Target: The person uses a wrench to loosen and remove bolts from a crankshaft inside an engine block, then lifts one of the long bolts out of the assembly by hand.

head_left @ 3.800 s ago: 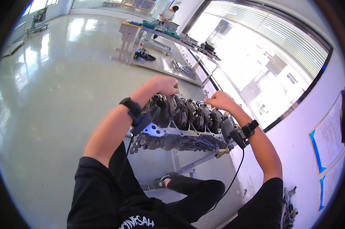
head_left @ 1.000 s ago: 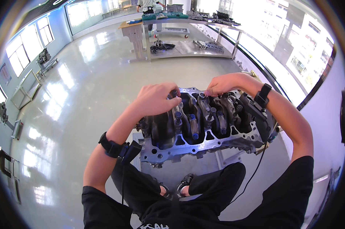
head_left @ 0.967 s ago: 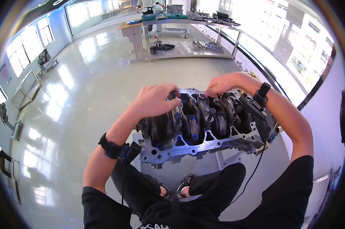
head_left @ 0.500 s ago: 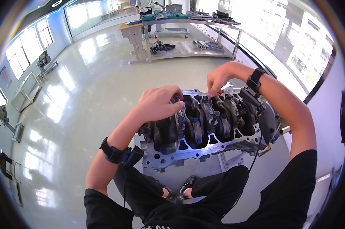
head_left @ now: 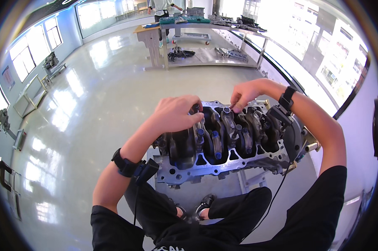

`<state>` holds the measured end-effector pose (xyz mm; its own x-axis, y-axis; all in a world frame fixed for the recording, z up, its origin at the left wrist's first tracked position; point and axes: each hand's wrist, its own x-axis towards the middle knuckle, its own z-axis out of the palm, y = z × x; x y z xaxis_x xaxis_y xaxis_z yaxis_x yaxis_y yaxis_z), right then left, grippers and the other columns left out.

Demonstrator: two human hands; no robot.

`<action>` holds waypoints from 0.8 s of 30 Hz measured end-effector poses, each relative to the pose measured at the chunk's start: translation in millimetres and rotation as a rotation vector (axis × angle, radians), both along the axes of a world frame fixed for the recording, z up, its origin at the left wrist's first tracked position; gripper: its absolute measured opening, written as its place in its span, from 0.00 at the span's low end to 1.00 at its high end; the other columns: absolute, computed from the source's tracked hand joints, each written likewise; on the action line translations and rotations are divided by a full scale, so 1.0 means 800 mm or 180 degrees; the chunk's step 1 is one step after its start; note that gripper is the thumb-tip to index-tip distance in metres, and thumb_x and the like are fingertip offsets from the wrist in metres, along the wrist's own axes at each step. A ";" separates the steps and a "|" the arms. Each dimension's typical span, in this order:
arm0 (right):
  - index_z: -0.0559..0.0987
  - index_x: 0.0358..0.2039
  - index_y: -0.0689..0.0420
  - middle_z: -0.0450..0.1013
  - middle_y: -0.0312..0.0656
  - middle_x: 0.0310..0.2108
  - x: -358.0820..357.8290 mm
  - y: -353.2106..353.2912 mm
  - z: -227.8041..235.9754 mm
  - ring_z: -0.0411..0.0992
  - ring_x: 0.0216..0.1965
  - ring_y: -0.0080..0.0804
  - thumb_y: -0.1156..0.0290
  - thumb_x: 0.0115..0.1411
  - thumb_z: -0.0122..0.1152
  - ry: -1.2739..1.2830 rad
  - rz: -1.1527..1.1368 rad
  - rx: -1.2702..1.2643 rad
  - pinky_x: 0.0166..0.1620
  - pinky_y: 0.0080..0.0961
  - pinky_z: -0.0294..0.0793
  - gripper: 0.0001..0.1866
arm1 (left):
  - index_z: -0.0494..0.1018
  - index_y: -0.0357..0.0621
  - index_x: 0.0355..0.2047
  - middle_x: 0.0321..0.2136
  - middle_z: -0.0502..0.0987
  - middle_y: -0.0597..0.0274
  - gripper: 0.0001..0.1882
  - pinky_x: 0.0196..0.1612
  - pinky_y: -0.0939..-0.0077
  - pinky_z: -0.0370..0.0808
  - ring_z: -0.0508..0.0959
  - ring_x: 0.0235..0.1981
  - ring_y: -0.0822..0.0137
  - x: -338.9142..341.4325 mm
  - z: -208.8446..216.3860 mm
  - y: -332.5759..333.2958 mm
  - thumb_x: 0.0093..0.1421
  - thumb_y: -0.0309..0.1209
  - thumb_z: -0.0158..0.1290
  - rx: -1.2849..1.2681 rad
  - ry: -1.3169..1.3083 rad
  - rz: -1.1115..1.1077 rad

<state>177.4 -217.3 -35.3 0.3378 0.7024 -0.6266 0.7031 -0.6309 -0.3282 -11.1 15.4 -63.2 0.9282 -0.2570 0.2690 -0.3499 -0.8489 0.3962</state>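
Note:
In front of me an engine block [head_left: 184,173] lies with its crankshaft side up, a row of bearing caps across it. My left hand [head_left: 176,112] curls over the far left part, thumb and fingers around the dark head of a bearing cap bolt [head_left: 195,108]. My right hand [head_left: 246,93] is closed in a pinch at the far edge, right beside another bolt [head_left: 227,111] on a middle cap; what its fingertips hold, if anything, is hidden. Nearer bolts with bluish heads [head_left: 215,134] stand on the caps, untouched.
A metal stand [head_left: 251,180] carries the block above my feet. Farther off, a steel workbench [head_left: 184,62] holds engine parts and a green tray [head_left: 184,20], with a person [head_left: 160,8] behind it. At left, another engine [head_left: 51,61] is mounted on a stand.
My right hand has shifted slightly right and down in the picture, its fingertips now right of the middle bolt. My left hand stays around its bolt. The whole view has tilted a little.

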 end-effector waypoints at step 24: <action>0.75 0.30 0.58 0.73 0.43 0.27 -0.055 -0.032 0.038 0.72 0.36 0.46 0.76 0.54 0.54 -0.2455 0.0802 0.1089 0.39 0.38 0.70 0.03 | 0.74 0.49 0.36 0.34 0.77 0.58 0.13 0.42 0.64 0.70 0.76 0.39 0.56 0.000 -0.004 0.000 0.55 0.41 0.51 0.0079 0.0054 0.0069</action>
<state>133.1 -243.1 -4.7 0.3897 0.9205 -0.0294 0.9118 -0.3811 0.1530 -10.8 15.5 -66.3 0.9380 -0.2431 0.2469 -0.3246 -0.8658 0.3807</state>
